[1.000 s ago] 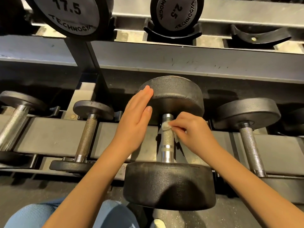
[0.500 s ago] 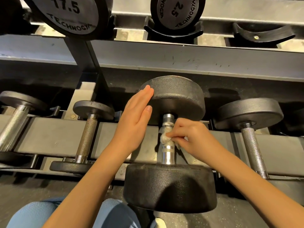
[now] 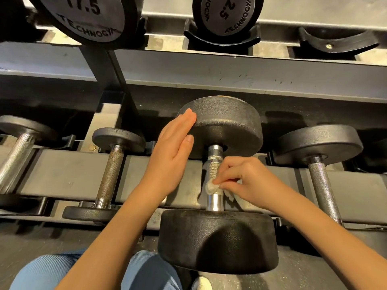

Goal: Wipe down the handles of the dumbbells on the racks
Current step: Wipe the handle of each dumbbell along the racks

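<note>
A large black dumbbell [image 3: 226, 126] lies on the lower rack, its chrome knurled handle [image 3: 214, 162] running toward me. My right hand [image 3: 249, 181] pinches a small white wipe [image 3: 211, 187] against the lower part of that handle. My left hand [image 3: 173, 155] is flat, its straight fingers resting against the left side of the dumbbell's far head. The near head [image 3: 217, 241] sticks out over the rack's front edge.
Smaller dumbbells lie on the same rack: one just left [image 3: 109, 170], one at the far left [image 3: 16, 155], one at the right [image 3: 322, 164]. The upper shelf carries a 17.5 dumbbell [image 3: 83, 15], a 2.5 dumbbell [image 3: 226, 13] and an empty cradle [image 3: 337, 42]. My knees [image 3: 104, 271] are below.
My right hand has slid the wipe down the handle, from near the far head toward the near head. My left hand has stayed on the far head.
</note>
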`<state>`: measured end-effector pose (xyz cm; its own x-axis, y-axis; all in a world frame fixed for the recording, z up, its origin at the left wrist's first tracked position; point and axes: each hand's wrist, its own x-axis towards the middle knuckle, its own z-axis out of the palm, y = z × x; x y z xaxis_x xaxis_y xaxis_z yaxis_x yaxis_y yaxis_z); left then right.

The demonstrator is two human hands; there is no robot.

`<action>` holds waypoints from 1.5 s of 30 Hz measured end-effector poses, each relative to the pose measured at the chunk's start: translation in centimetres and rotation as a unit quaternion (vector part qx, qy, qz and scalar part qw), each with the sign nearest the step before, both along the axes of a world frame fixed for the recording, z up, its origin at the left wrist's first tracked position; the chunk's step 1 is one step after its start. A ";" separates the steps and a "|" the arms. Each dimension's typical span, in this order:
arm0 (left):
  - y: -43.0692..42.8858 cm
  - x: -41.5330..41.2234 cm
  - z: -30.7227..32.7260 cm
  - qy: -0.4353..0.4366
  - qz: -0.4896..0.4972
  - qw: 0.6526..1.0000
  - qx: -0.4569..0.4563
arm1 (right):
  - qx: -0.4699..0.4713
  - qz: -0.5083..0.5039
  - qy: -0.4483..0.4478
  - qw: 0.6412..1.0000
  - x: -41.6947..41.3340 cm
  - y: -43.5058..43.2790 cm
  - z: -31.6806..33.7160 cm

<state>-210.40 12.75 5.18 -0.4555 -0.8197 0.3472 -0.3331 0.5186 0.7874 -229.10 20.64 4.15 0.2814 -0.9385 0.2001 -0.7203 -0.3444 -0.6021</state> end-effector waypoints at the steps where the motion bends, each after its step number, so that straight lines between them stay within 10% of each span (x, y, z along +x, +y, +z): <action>1: 0.0 0.0 0.1 -0.005 0.001 1.000 0.001 | 0.019 0.009 0.000 1.000 0.0 0.1 0.1; 8: 1.3 0.8 0.9 0.020 0.031 0.999 -0.005 | 0.018 -0.204 -0.121 0.971 0.6 1.4 0.9; 16: 3.9 -1.4 1.2 0.095 -0.073 0.947 0.299 | 0.084 -0.236 -0.362 0.898 2.6 1.9 2.7; 24: 2.0 -2.0 1.2 -0.097 0.120 0.977 0.144 | 0.094 -0.271 -0.277 0.917 4.2 5.5 2.3; 34: 1.5 -2.2 0.9 -0.237 0.030 0.951 0.198 | 0.050 -0.330 -0.286 0.898 5.4 7.6 2.3; 45: 1.2 -3.4 1.0 -0.170 0.074 0.959 0.216 | 0.071 -0.352 -0.287 0.888 5.4 7.8 2.1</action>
<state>-213.81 13.92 6.20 -0.3501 -0.9178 -0.1872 -0.6528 0.0957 0.7515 -223.74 28.39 6.24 -0.4961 -0.8682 -0.0138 -0.2865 0.1786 -0.9413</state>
